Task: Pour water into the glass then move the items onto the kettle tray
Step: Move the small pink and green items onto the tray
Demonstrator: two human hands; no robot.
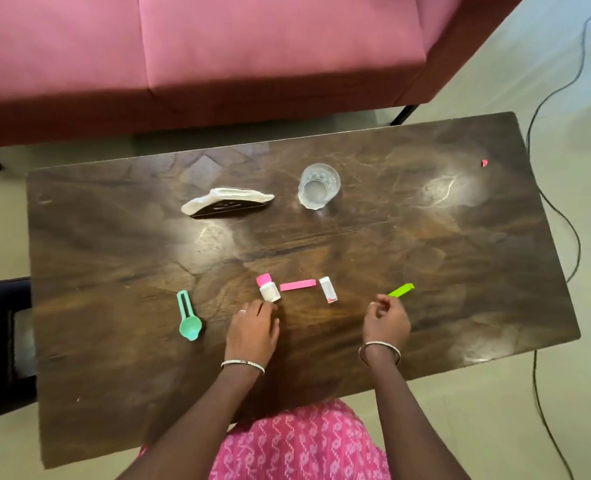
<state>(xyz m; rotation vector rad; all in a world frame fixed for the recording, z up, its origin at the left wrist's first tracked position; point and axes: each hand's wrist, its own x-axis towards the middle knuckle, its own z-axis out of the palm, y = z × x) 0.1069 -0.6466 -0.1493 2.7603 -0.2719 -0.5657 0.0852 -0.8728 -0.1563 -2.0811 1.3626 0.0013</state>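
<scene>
Nearest, the left hand (pixel 252 329) lies relaxed beside the pink-capped bottle (pixel 268 291), the right hand (pixel 387 320) has curled fingers, perhaps pinching the green strip (pixel 402 290); the far glass (pixel 319 186) looks unfilled, no tray visible.

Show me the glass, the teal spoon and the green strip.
glass (pixel 316 194): head view, its clear base.
teal spoon (pixel 190 328): head view, its bowl.
green strip (pixel 402 290): head view, its middle.

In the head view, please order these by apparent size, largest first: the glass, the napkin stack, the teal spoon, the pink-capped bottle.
1. napkin stack
2. glass
3. teal spoon, about as long as the glass but far narrower, and nearer the camera
4. pink-capped bottle
</scene>
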